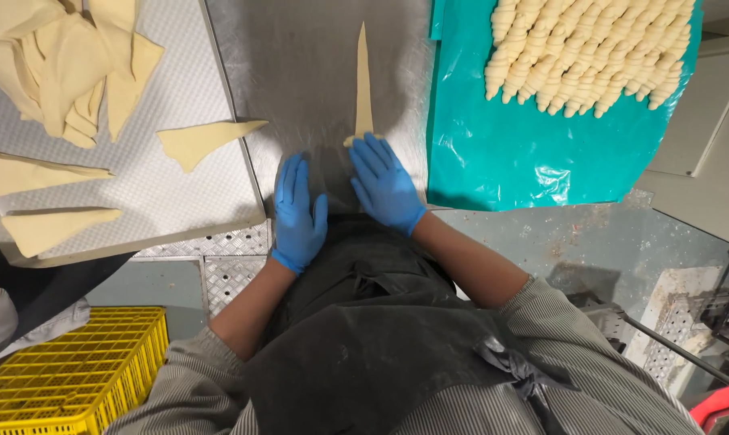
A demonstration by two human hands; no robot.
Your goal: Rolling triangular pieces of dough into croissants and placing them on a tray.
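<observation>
The steel table (316, 72) spans the view, with a teal plastic sheet (509, 153) to your right carrying rows of rolled croissants (590, 52). To your left, a perforated tray (179, 193) holds cut dough triangles (207, 138). Your right hand (384, 185), fingers extended flat, presses the wide near end of a long dough triangle (364, 76). Your left hand (297, 211) lies open on the table beside it, holding nothing.

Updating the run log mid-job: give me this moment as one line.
right hand: fingertips on wide end of long pale dough triangle | left hand: flat on steel table | rolled pastries on teal sheet
</observation>
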